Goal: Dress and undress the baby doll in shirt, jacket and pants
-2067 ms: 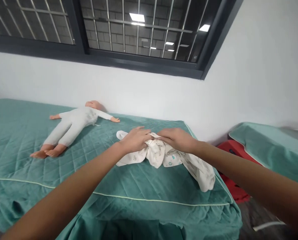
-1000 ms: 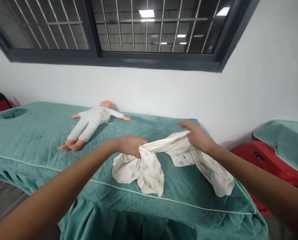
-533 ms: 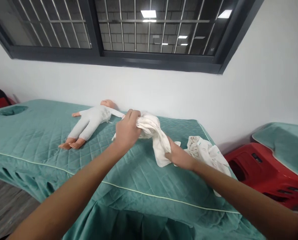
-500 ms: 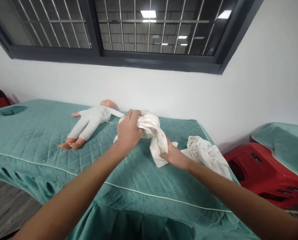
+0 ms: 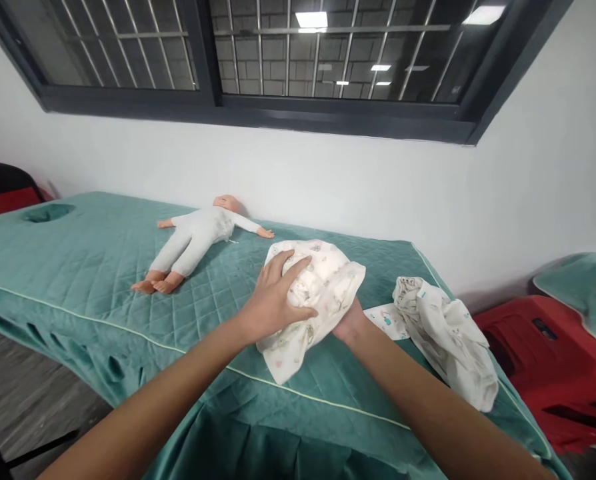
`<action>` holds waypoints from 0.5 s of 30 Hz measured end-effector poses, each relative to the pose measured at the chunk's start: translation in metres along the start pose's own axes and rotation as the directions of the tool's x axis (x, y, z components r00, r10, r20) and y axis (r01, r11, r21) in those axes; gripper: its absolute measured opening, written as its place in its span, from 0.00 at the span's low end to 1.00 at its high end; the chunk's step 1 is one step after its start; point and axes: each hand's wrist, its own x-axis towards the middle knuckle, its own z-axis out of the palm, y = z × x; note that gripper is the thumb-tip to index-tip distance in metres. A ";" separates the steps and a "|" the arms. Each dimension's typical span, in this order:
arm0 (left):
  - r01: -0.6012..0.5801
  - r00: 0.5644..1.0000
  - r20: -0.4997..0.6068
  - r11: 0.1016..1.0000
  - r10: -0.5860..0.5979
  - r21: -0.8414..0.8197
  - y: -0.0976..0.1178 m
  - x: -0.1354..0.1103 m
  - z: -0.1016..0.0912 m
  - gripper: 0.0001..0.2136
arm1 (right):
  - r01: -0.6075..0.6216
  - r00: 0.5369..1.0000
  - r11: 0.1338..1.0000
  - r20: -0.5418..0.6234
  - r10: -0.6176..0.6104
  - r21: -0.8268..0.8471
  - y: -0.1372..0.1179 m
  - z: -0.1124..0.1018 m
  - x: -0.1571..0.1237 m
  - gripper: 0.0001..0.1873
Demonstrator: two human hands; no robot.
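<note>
A bunched white cloth [image 5: 328, 280] with small coloured prints, perhaps a baby garment, is between my two hands over the bed. My left hand [image 5: 275, 300] presses on its near left side, fingers curved over the folds and thumb below. From the right, my right hand [image 5: 351, 321] supports the cloth from behind and beneath, its fingers hidden by the fabric. A baby doll [image 5: 195, 233] in a white suit lies on its back to the left, head toward the wall. More crumpled white printed clothing [image 5: 448, 337] lies right of my right hand.
The bed [image 5: 103, 267] has a green quilted cover and a face hole [image 5: 48, 213] at its left end. A white wall [image 5: 338, 183] with a barred window runs behind it. Red plastic chairs [image 5: 543, 347] stand at the right, partly under a green cover [image 5: 578, 293].
The cloth, earlier hanging twisted between my hands, is now gathered in a wider bundle nearer to me. My left hand has turned to lie over it. The view has shifted slightly.
</note>
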 end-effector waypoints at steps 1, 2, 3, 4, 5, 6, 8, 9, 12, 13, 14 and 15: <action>0.013 1.000 0.012 1.000 -0.013 0.023 -0.008 -0.001 0.003 0.45 | -0.011 0.999 0.999 -0.041 0.009 -0.053 0.003 0.002 0.003 0.27; 0.029 1.000 0.011 0.999 -0.029 0.032 -0.016 -0.002 0.004 0.45 | -0.026 0.997 0.995 -0.070 0.020 -0.099 0.008 0.002 0.007 0.27; 0.049 0.999 -0.004 0.998 -0.049 0.037 -0.023 -0.004 0.003 0.43 | -0.043 0.996 0.990 -0.081 0.033 -0.131 0.013 0.002 0.011 0.26; 0.072 0.997 -0.028 0.997 -0.071 0.041 -0.031 -0.007 0.001 0.41 | -0.055 0.996 0.987 -0.073 0.045 -0.149 0.020 0.003 0.015 0.24; 0.097 0.994 -0.050 0.994 -0.095 0.047 -0.038 -0.011 -0.003 0.37 | -0.060 0.997 0.986 -0.051 0.052 -0.158 0.026 0.003 0.019 0.23; 0.117 0.991 -0.068 0.992 -0.114 0.052 -0.046 -0.016 -0.009 0.34 | -0.061 0.998 0.985 -0.017 0.059 -0.163 0.033 0.005 0.022 0.22; 0.141 0.987 -0.082 0.988 -0.136 0.065 -0.064 -0.029 -0.027 0.28 | -0.087 0.992 0.977 0.069 0.103 -0.195 0.044 0.011 0.027 0.23; 0.154 0.986 -0.083 0.985 -0.147 0.083 -0.075 -0.037 -0.038 0.26 | -0.113 0.983 0.966 0.116 0.142 -0.231 0.049 0.015 0.028 0.24; 0.256 0.963 -0.144 0.946 -0.230 0.198 -0.113 -0.073 -0.081 0.23 | -0.163 0.937 0.884 0.212 0.278 -0.439 0.060 0.019 0.025 0.28; 0.312 0.944 -0.185 0.919 -0.272 0.242 -0.127 -0.090 -0.100 0.23 | -0.154 0.926 0.833 0.217 0.310 -0.532 0.062 0.016 0.022 0.29; 0.369 0.922 -0.232 0.887 -0.310 0.278 -0.139 -0.110 -0.120 0.23 | -0.135 0.923 0.773 0.206 0.326 -0.620 0.065 0.009 0.019 0.30; 0.426 0.897 -0.269 0.849 -0.351 0.312 -0.151 -0.133 -0.141 0.23 | -0.107 0.930 0.699 0.178 0.323 -0.707 0.066 -0.002 0.016 0.31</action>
